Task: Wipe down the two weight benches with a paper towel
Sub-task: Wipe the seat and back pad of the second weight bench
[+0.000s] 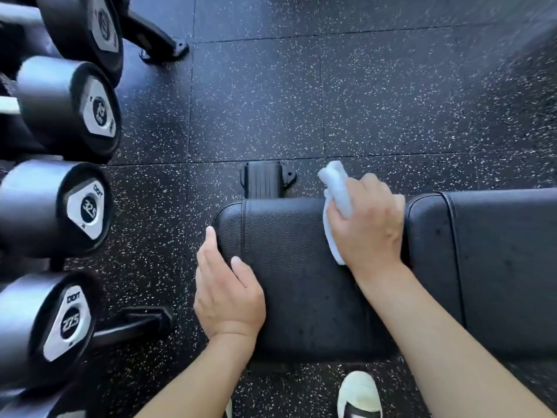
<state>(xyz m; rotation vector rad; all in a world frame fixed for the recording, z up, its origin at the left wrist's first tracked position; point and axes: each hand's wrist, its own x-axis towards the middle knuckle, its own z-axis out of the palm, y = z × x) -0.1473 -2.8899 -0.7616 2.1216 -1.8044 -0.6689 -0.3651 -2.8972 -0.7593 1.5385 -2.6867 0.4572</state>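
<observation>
A black padded weight bench runs from the middle of the view to the right edge, its seat pad on the left and a longer back pad on the right. My right hand grips a crumpled white paper towel and presses it on the seat pad's far right part, near the gap between the pads. My left hand rests with straight fingers on the seat pad's left edge. Only one bench is in view.
A rack of black dumbbells fills the left side, its feet on the speckled rubber floor. The bench's front foot sticks out beyond the seat. My white shoe stands below the bench.
</observation>
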